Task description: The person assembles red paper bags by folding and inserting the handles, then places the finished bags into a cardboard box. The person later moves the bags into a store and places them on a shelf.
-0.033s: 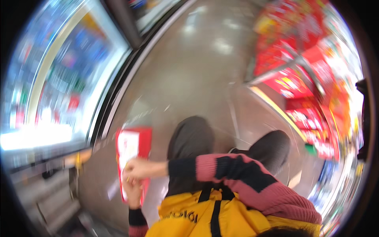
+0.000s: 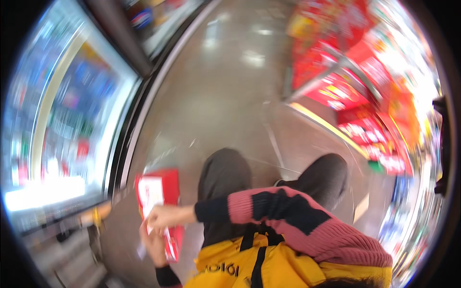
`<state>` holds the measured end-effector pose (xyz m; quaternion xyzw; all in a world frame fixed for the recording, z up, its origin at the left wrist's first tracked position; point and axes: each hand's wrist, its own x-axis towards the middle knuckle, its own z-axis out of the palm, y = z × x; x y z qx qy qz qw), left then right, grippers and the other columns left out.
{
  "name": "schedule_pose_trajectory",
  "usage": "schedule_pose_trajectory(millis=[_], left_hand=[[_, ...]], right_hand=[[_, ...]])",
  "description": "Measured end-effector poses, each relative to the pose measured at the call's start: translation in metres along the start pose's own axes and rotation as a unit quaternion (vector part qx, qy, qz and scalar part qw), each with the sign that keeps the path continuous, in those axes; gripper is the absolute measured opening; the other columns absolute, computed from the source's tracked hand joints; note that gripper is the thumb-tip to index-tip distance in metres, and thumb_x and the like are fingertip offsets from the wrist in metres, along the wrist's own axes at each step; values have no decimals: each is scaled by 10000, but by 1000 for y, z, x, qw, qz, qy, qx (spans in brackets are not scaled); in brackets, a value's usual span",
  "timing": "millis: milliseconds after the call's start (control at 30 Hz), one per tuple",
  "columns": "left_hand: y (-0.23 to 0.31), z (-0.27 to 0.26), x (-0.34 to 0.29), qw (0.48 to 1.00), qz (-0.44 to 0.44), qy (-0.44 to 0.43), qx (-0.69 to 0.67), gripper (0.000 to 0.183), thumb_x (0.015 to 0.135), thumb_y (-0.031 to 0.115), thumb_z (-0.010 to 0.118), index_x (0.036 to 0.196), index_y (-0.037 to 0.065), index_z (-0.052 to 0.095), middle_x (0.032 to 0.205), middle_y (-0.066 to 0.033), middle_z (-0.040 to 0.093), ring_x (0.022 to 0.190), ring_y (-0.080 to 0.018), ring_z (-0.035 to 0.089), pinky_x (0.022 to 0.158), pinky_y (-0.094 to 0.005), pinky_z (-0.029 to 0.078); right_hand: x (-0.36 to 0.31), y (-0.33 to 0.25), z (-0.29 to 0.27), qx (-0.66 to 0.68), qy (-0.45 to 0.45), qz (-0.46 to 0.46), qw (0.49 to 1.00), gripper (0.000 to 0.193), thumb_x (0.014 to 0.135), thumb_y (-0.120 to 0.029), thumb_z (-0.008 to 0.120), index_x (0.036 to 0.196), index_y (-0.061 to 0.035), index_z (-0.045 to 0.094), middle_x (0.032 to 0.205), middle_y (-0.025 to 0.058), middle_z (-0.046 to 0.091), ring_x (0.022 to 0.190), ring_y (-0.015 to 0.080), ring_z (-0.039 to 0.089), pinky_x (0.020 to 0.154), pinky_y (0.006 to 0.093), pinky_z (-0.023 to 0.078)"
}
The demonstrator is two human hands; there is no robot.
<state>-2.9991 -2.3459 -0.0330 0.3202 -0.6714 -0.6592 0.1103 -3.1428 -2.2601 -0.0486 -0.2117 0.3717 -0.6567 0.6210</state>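
Observation:
A red and white flat package, perhaps a box (image 2: pixel 169 187), is at the lower left, close to my left knee. My right hand (image 2: pixel 165 217) reaches across from the right, over the package, with its fingers closed in a pinch. Just below it, my left hand (image 2: pixel 154 246) comes up at the package's left side, its fingertips meeting those of my right hand. Blur and the overlapping fingers hide what is pinched between them. Whether the package rests on the floor or hangs from my hands, I cannot tell.
A lit glass-door cooler (image 2: pixel 72 105) with blurred goods lines the left. Red packages fill a metal-framed display (image 2: pixel 343 91) at the right, with bright shelves beyond. Shiny brown floor (image 2: pixel 216 96) runs between. My bent knees and a yellow apron (image 2: pixel 269 269) occupy the lower middle.
The whole view has shifted a little, so the display sits farther left in it. My hands stay together at the package, both slightly farther left and lower in the picture.

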Motion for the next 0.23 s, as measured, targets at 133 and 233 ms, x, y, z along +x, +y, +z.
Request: schedule_pose_trajectory(millis=[133, 233], left_hand=[[43, -33, 54, 970, -11, -82, 228, 215, 880, 17, 552, 1092, 46, 551, 715, 5, 586, 500, -15, 444, 440, -171, 359], [28, -23, 89, 955, 60, -218, 193, 332, 875, 17, 573, 1193, -1, 482, 881, -163, 670, 798, -153, 660, 691, -242, 526]], right_hand=[[-24, -49, -58, -179, 111, -45, 976, 204, 851, -95, 556, 795, 88, 626, 678, 93, 638, 653, 129, 660, 531, 289, 524], [-82, -64, -132, -82, 247, -85, 962, 166, 879, -140, 591, 899, -54, 731, 765, 73, 705, 679, 152, 681, 598, 282, 568]])
